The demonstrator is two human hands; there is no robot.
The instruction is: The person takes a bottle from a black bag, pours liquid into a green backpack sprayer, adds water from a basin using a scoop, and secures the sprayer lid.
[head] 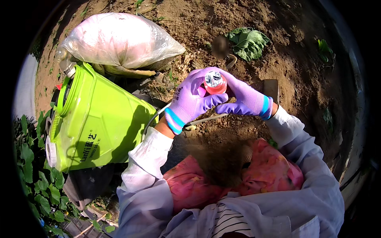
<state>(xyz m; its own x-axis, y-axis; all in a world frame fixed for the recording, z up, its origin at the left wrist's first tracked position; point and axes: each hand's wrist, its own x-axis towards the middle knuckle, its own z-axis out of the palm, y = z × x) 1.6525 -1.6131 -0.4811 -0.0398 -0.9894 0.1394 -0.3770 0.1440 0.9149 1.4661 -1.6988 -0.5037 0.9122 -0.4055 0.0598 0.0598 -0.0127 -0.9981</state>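
Observation:
In purple work gloves with blue cuffs, my left hand (193, 99) and my right hand (242, 99) meet around a small reddish-pink bottle (218, 89). Its round top faces up at me and has a whitish, printed or foil-like surface. My fingers curl behind the bottle, and both thumbs are in front, their tips close together. A bright pink piece (202, 91) shows inside my left palm; what it is cannot be made out. The bottle's lower part is hidden by the gloves. To the left is a lime-green LanYi sprayer tank (108, 111) with a white cap (51, 151).
A clear plastic bag (119, 38) with pinkish contents lies beyond the tank, beside a clear bottle (64, 61). A grey hose (154, 118) runs near my left wrist. Wilted leaves (248, 43) and a small board (270, 90) lie on bare soil (190, 17). Green vines (41, 184) grow at left.

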